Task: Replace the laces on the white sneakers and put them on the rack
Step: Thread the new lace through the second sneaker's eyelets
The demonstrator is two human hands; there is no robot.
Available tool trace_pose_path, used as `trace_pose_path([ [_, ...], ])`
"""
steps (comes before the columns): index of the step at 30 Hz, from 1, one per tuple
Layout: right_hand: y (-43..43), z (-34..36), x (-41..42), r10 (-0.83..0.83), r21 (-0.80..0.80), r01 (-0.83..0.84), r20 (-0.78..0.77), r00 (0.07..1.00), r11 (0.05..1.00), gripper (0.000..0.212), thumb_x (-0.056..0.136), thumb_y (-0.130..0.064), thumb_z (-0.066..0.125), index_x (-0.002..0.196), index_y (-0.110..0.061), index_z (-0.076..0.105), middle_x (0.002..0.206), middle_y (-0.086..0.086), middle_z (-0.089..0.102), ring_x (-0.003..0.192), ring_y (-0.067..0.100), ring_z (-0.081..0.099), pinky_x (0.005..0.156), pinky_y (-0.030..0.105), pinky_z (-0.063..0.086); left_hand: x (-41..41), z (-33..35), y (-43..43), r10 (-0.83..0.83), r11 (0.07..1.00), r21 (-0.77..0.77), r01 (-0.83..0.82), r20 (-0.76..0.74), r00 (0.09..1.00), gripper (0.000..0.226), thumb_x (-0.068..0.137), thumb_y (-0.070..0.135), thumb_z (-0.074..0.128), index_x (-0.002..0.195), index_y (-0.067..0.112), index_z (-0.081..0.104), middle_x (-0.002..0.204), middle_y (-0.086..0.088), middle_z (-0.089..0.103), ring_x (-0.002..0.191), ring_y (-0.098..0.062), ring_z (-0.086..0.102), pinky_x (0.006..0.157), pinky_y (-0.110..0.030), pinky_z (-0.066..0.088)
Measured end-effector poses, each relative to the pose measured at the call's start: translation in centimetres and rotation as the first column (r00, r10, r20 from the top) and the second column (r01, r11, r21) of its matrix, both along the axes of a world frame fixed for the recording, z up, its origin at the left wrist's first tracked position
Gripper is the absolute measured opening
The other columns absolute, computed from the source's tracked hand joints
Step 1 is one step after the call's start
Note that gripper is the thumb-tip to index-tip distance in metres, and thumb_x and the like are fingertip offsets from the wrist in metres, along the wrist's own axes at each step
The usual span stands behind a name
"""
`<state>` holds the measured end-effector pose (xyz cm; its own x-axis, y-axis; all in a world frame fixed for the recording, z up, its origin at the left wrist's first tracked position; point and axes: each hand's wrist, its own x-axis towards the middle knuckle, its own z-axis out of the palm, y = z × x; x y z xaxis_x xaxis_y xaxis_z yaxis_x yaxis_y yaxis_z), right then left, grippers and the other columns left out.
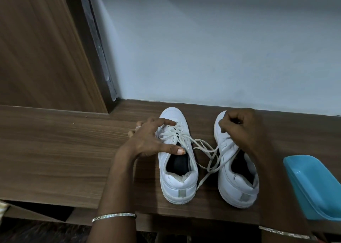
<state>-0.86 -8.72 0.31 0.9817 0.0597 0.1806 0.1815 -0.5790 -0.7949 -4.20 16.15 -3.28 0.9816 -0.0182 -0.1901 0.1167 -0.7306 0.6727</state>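
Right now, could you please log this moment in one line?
left hand on left sneaker | right hand pinches lace on right sneaker

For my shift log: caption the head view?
Left hand rests spread on the laced sneaker; right hand grips a lace over the second sneaker, beside a blue tray.

A dark brown wooden top (64, 150) with a straight grain carries everything. Two white sneakers stand on it side by side, heels toward the front edge and toes near the back: the left sneaker (177, 180) and the right sneaker (238, 187), apart from each other. A white lace (203, 178) trails across the gap between them, its end lying on the wood. A blue tray (317, 187) sits just right of the right sneaker. A few crumbs (85, 116) lie far left.
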Motion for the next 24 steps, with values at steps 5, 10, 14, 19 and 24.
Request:
trace_pose_path([
  [5, 3.3, -1.7, 0.2, 0.19, -0.092, -0.198, -0.091, 0.978, 0.976, 0.008, 0.08, -0.014, 0.075, 0.082, -0.021, 0.077, 0.069, -0.009, 0.071, 0.061, -0.001, 0.061, 0.063, 0.013, 0.048, -0.2, 0.2, -0.1, -0.013, 0.998, -0.067, 0.013, 0.008, 1.0, 0.085, 0.049, 0.063, 0.09, 0.126, 0.055, 0.055, 0.134, 0.014, 0.043, 0.124, -0.01, 0.027, 0.099, -0.03, 0.024],
  [10, 5.1, -3.1, 0.1, 0.277, -0.228, -0.292, -0.097, 0.956, 0.929, 0.007, 0.085, -0.017, 0.075, 0.085, -0.021, 0.08, 0.075, -0.009, 0.074, 0.071, 0.003, 0.067, 0.075, 0.033, 0.059, -0.2, 0.1, -0.1, -0.012, 0.998, -0.056, 0.013, 0.017, 1.0, 0.09, 0.04, 0.072, 0.088, 0.123, 0.059, 0.055, 0.131, 0.018, 0.044, 0.124, -0.01, 0.03, 0.097, -0.022, 0.03],
  [14, 4.7, -2.7, 0.0, 0.218, -0.24, -0.229, -0.072, 0.973, 0.943, 0.005, 0.079, -0.019, 0.074, 0.074, -0.021, 0.076, 0.066, -0.008, 0.071, 0.064, 0.006, 0.067, 0.07, 0.035, 0.06, 0.0, -0.1, 0.1, 0.008, 1.0, -0.01, -0.008, 0.018, 1.0, 0.091, 0.035, 0.084, 0.079, 0.12, 0.066, 0.051, 0.135, 0.02, 0.044, 0.13, -0.014, 0.029, 0.114, -0.048, 0.026],
  [19, 1.4, -1.5, 0.6, 0.053, -0.17, -0.059, -0.041, 0.998, 0.984, 0.01, 0.072, -0.028, 0.072, 0.064, -0.023, 0.069, 0.058, -0.007, 0.066, 0.055, 0.005, 0.059, 0.062, 0.028, 0.05, -0.1, 0.2, 0.1, 0.004, 1.0, 0.022, -0.004, -0.002, 1.0, 0.089, 0.038, 0.085, 0.078, 0.121, 0.067, 0.05, 0.141, 0.022, 0.042, 0.136, -0.016, 0.025, 0.115, -0.057, 0.013],
  [24, -0.7, -0.5, 0.4, -0.046, -0.058, 0.042, -0.058, 0.997, 0.997, 0.015, 0.075, -0.012, 0.07, 0.061, -0.014, 0.067, 0.057, 0.005, 0.063, 0.048, 0.006, 0.047, 0.057, 0.024, 0.041, 0.0, 0.0, 0.1, 0.017, 1.0, 0.016, -0.017, 0.013, 1.0, 0.089, 0.038, 0.084, 0.079, 0.121, 0.067, 0.051, 0.142, 0.021, 0.041, 0.136, -0.015, 0.027, 0.112, -0.052, 0.014],
])
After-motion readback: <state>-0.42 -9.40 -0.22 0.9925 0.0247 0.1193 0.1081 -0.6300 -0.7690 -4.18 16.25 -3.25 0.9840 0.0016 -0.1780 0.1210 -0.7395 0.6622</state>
